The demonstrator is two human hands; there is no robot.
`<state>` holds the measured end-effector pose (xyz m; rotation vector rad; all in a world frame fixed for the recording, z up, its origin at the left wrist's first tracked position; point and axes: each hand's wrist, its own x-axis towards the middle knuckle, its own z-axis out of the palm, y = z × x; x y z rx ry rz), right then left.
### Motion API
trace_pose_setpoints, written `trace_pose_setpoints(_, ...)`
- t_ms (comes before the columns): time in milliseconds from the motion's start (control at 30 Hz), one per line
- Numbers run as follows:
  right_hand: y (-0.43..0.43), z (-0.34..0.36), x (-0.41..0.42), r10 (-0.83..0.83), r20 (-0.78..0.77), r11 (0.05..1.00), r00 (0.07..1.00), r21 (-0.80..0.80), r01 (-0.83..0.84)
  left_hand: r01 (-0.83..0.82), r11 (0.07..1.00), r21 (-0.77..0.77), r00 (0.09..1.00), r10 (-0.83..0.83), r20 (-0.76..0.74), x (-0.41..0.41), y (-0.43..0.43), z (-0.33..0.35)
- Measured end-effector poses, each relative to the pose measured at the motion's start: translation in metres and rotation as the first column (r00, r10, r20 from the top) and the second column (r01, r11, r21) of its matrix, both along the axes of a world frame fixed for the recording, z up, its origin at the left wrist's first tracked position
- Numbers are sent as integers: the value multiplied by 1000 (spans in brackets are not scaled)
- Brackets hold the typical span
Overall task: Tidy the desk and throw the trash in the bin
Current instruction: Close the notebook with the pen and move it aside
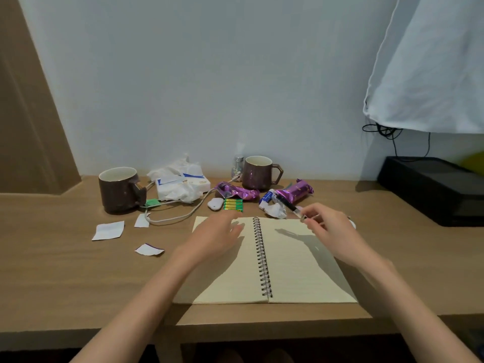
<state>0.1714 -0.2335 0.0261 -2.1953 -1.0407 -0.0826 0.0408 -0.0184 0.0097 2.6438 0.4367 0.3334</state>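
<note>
Pinching the pen (288,205) between fingers (311,213) of the right hand (330,229), above the open notebook's (293,263) far right corner, with the left hand (217,231) flat and empty on the left page. Set pen well aside on the desk (65,271) before closing the cover, then gather wrappers (294,192).

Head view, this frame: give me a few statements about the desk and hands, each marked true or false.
1. The spiral notebook lies open on the desk. True.
2. The right hand holds a pen. True.
3. Both mugs lie on their sides. False: the left mug and the right mug stand upright.
4. The left hand grips the batteries. False: it is open over the notebook's left page; the batteries lie beyond it, untouched.
5. Paper scraps lie left of the notebook. True.
</note>
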Motion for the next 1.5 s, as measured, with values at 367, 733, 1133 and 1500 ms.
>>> trace_pose_setpoints(367, -19, -18, 26, -123, -311, 991, 942, -92, 99, 158, 982, 106, 978, -140, -158, 50, -9, -22)
trace_pose_setpoints(733, -6, -12, 25, -105, -292, 994, 951, -2, 110, 142, 989, 50, 990, -142, 7, 9, 11, -28)
trace_pose_setpoints(1133, 12, 22, -8, 287, -702, 899, 652, 433, 70, 131, 986, 106, 991, -130, -16, 40, -3, -21)
trace_pose_setpoints(1500, -10, 15, 14, 117, -680, 907, 724, 370, 201, 186, 979, 86, 982, -188, 18, 46, -2, -29)
